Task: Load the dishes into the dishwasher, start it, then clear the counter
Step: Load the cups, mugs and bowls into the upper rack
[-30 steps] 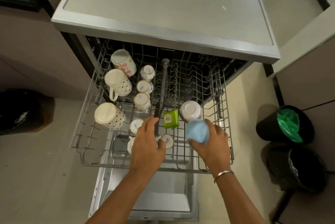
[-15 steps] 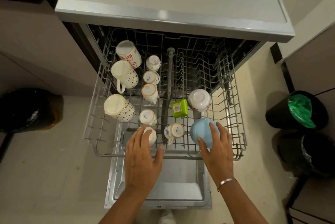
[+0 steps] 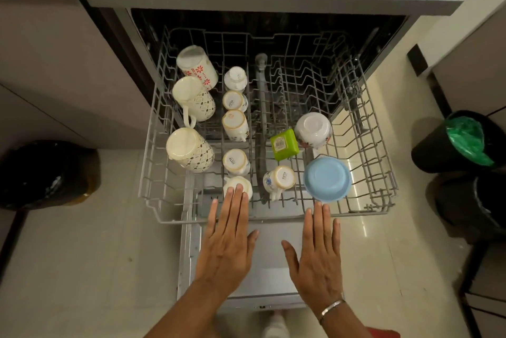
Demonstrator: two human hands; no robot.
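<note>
Loading the dishwasher's upper rack point(image 3: 175, 221) looks to be the step in hand, with the rack drawn out over the lowered door point(image 3: 268, 255). Along its left edge three mugs point(image 3: 193, 99) lie mouth-down. Next to them runs a column of small cups point(image 3: 235, 124) reaching the front edge. The left hand point(image 3: 227, 244) hovers flat and empty there, fingers straight, fingertips over the nearest cup point(image 3: 237, 185); whether they touch it I cannot tell. Right of the centre spine sit one more cup point(image 3: 280, 177), a green square container point(image 3: 284, 144), a white bowl point(image 3: 313, 127) and a blue bowl point(image 3: 327, 179), all inverted. The right hand point(image 3: 319, 252) is likewise spread and holds nothing, just short of the blue bowl. Wire toward the right edge is unfilled, so the next move is probably fetching more dishes; otherwise an even two-palm push on the front edge, gentle enough that nothing tips.
</note>
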